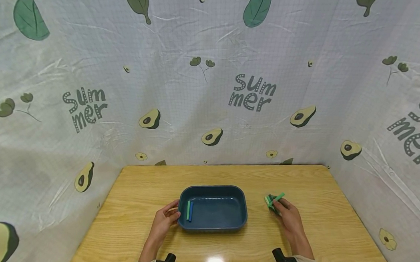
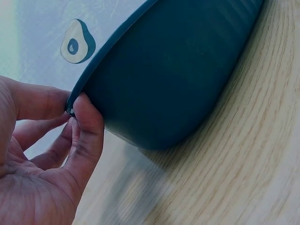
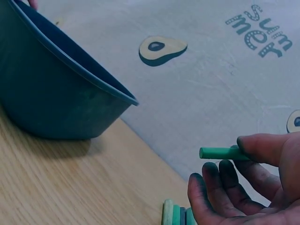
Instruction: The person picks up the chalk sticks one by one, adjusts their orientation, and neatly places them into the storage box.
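A dark blue plastic bin (image 1: 212, 229) stands on the table, and my left hand (image 1: 162, 225) pinches its left rim between thumb and fingers. Inside, against the bin's left end, a green chalk stick (image 1: 188, 210) and a blue chalk stick (image 1: 191, 211) lie side by side. Right of the bin, my right hand (image 1: 291, 223) holds another green chalk stick (image 3: 218, 153) between thumb and index finger. Below that hand lies a small row of chalk sticks (image 3: 176, 213) in pale and darker greens, partly hidden by the fingers. Dark smudges mark the right fingertips.
The wooden table (image 1: 149, 183) ends at the back against a pale printed sheet (image 1: 180, 145), which hangs on the left and right sides too. Each wrist wears a black camera mount, such as the right camera mount (image 1: 284, 259).
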{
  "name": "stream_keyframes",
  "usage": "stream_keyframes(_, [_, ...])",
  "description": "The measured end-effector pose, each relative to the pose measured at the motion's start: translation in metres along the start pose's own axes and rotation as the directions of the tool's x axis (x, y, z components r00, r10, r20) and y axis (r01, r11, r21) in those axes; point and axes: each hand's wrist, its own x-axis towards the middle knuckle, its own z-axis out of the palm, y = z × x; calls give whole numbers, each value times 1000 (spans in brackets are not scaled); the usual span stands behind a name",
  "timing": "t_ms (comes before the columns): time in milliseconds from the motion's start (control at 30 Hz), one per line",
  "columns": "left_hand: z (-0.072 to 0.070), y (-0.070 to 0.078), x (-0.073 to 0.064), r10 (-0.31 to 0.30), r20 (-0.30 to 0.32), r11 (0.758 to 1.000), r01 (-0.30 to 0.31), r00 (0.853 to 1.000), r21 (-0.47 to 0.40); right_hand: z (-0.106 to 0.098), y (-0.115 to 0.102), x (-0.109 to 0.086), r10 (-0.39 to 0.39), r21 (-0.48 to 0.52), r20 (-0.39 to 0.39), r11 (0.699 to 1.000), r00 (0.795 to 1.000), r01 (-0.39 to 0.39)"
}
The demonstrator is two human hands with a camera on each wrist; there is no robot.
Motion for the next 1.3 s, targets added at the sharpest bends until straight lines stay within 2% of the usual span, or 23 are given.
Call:
stream_keyframes(500, [-1,0,-2,-9,-7,1000,9,1000,0,11,-7,-5,-79,57,-33,995,996,81])
stream_keyframes(1000, [-1,1,-5,-5,-5,1000,5,1000,-7,32,-16,-10,-102,109,61,990,993,95])
stream_keyframes(1300, [-1,2,-5,-7,-12,1000,7,1000,8,49,-23,-12,-102,56,107,994,989,97])
